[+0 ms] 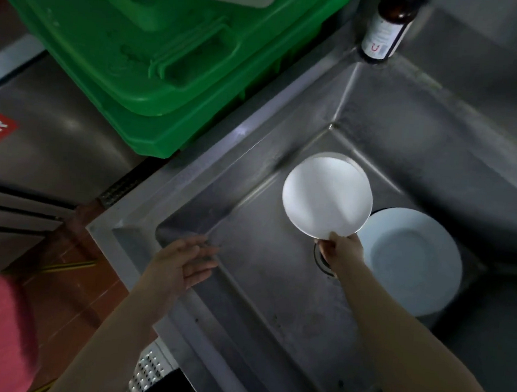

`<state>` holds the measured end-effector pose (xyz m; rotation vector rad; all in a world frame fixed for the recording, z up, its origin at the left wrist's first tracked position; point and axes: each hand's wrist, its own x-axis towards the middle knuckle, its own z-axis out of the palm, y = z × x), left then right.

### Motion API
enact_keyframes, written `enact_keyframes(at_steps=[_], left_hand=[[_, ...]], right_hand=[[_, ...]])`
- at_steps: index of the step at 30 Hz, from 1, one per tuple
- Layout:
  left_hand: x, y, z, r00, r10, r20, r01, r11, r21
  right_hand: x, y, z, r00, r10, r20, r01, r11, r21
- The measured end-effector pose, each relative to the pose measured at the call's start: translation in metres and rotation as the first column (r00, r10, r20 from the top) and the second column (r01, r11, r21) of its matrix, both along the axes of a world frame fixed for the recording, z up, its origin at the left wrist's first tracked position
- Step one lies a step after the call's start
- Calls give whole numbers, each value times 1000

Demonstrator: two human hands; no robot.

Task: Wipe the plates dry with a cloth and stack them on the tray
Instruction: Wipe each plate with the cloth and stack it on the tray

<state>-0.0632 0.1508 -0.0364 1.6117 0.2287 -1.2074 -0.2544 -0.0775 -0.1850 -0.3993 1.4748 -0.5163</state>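
My right hand (340, 250) pinches the near rim of a small white plate (326, 194) and holds it tilted above the steel sink (274, 304). A larger white plate (411, 261) lies in the sink basin to the right, apparently on top of others. My left hand (185, 262) hovers with straight, spread fingers over the sink's left rim, holding nothing. No cloth shows anywhere in view.
Stacked green plastic trays (156, 66) sit on the counter at the upper left of the sink. A dark bottle (385, 30) stands at the sink's far corner. The drain (323, 261) lies under my right hand. A steel cabinet (41, 137) stands left.
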Motion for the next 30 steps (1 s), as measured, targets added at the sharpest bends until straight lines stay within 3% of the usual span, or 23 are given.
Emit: enact_keyframes(at_steps=[4, 9, 15, 22, 26, 30], left_hand=[[-4, -2, 9, 998, -55, 33, 56, 998, -9], [-6, -4, 28, 983, -143, 118, 151, 986, -66], [3, -17, 54, 918, -249, 310, 306, 940, -151], [35, -37, 103, 776, -290, 560, 497, 827, -262], [50, -31, 122, 699, -229, 677, 540, 790, -290], [61, -17, 134, 699, -185, 691, 557, 746, -365]], right_hand=[[-15, 21, 34, 974, 220, -55, -226, 963, -148], [-29, 46, 93, 955, 295, -18, -282, 893, -352], [-34, 70, 169, 905, 377, -196, -414, 680, -605], [-26, 110, 245, 893, 167, -418, -442, 506, -741], [-12, 143, 276, 910, 35, -414, -389, 424, -818], [4, 174, 293, 902, -135, -410, -352, 321, -879]])
